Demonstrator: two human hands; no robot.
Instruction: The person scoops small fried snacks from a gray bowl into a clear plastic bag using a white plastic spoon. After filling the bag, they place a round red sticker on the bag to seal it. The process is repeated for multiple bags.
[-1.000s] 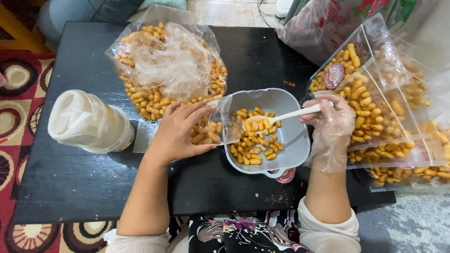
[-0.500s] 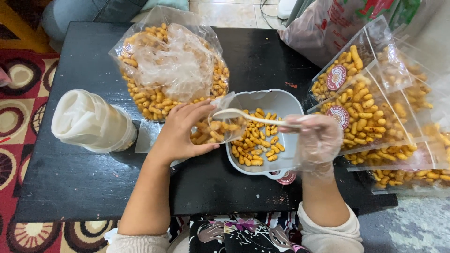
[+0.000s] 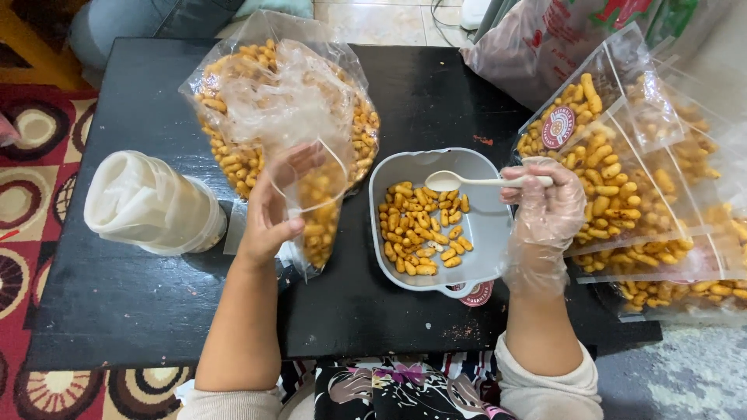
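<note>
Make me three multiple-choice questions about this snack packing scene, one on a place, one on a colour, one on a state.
1. Where is the grey tray?
A. Between the two hands
B. On the floor
C. Left of the white roll

2. What colour is the spoon?
A. Red
B. White
C. Black

3. What is the state of the small bag in the left hand?
A. Empty and flat
B. Partly filled with snacks
C. Sealed and stacked

Answers:
1. A, the tray sits on the black table between the left hand and the gloved right hand.
2. B, the spoon held over the tray is white.
3. B, orange snacks show through the clear bag, which is held upright with its top open.
</note>
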